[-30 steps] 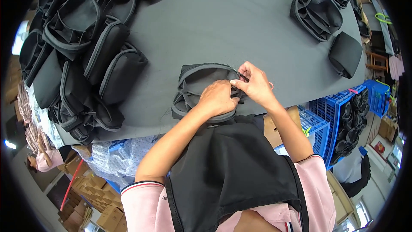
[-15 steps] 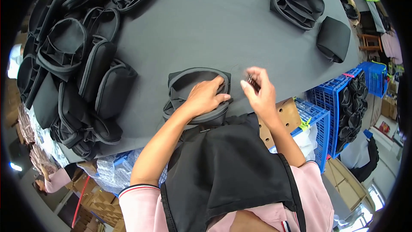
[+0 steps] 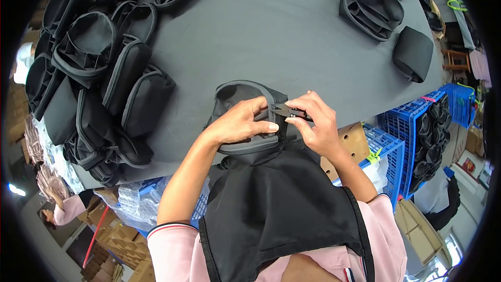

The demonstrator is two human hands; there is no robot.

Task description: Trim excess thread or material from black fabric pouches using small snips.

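Note:
A black fabric pouch with a grey-trimmed rim stands at the table's near edge, its mouth facing up. My left hand is closed on the pouch's right side, fingers inside the mouth and thumb near the rim. Dark thread snips are pinched in my right hand. Their pointed blades reach the right-hand rim of the pouch, close to my left fingertips. Any thread between the blades is too small to make out.
Many similar black pouches are heaped on the left of the grey table. A few more sit at the far right. Blue crates, one filled with pouches, stand beyond the right edge, near a perforated cardboard piece.
My right hand has brought the snips left to the pouch's rim. The pouch has turned slightly, and its right side is now gathered in my left hand.

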